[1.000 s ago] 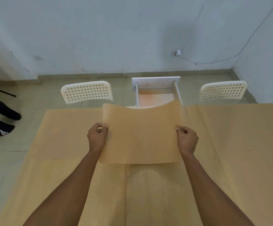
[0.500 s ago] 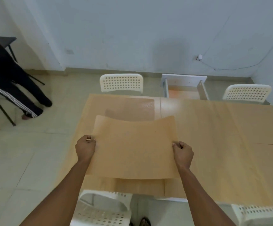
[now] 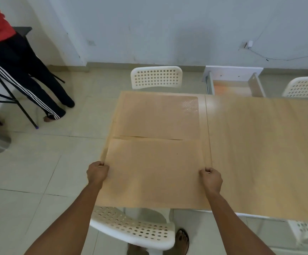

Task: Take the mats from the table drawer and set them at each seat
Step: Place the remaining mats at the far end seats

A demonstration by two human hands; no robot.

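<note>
Mat (image 3: pixel 155 172) position has changed since half a second ago: then it was held bowed above the table, its far edge lifted; now it lies near flat at the near left seat of the table (image 3: pixel 259 144), its far edge almost meeting a second mat (image 3: pixel 158 116) already laid at the far left seat. View has also swung left and down, so the near chair (image 3: pixel 133 229) shows more fully.

Left hand (image 3: pixel 97 173) pinches the mat's left edge, fingers curled over it. Right hand (image 3: pixel 210 178) pinches the right edge in the same way. Both grips sit about midway along the short sides.

Count:
- Mats: two on the table top. Orange tone shows inside the drawer (image 3: pixel 234 87); whether that is further mats cannot be told.
- Chairs, white and perforated: four in view, namely the near one below the held mat, one at bottom right (image 3: pixel 307 234), one at far left (image 3: pixel 156 77), one at far right (image 3: pixel 305 87).
- Drawer: one, pulled out on the far side.
- Hands: two.
- Second person (image 3: pixel 20 67): one, at upper left, beside a black stool (image 3: pixel 6 96).

Orientation: held mat is rectangular, long axis running left to right along the near table edge, short sides toward the hands. Its near edge overhangs the table edge slightly, above the near chair. Second mat lies parallel to it.
</note>
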